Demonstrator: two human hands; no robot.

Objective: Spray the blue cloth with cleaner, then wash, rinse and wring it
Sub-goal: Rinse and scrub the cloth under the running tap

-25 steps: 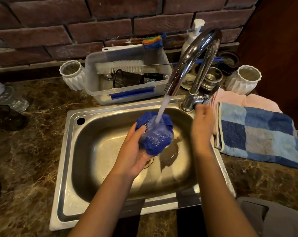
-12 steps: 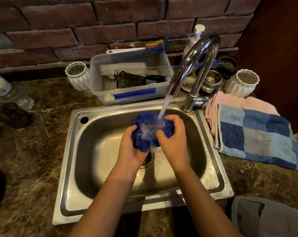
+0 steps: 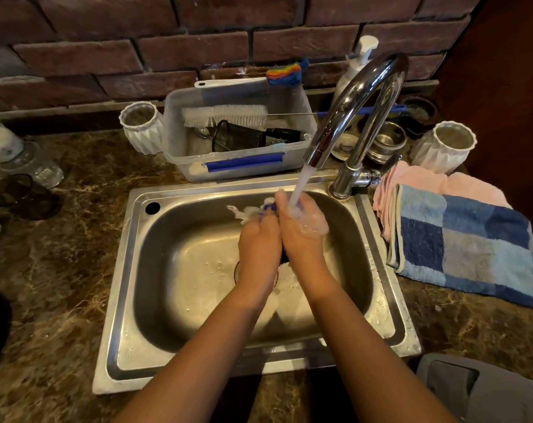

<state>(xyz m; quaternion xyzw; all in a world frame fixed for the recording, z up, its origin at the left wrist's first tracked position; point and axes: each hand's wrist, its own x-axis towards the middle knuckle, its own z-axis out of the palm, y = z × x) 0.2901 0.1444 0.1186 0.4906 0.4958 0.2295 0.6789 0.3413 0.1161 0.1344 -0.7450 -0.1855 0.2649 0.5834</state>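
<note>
My two hands were pressed side by side over the sink (image 3: 130,270), right under the tap (image 3: 350,108). My left hand (image 3: 259,242) and my right hand (image 3: 298,230) squeezed the blue cloth (image 3: 269,208) between them. My fingers were curled tight around the cloth, so only a little blue bit peeked out at the top and another bit below my palms. Water ran from the tap onto my right hand and splashed off to the left. Water and bubbles lay in the sink near the drain. Behind the sink sat a clear tub (image 3: 179,148) with a white brush (image 3: 225,115) inside. A white cup (image 3: 143,129) stood left of the tub on the worktop (image 3: 60,270). Right of the sink lay a blue check towel (image 3: 463,242) on top of a pink one (image 3: 421,181). Another white cup (image 3: 442,148) stood behind the towels.
</note>
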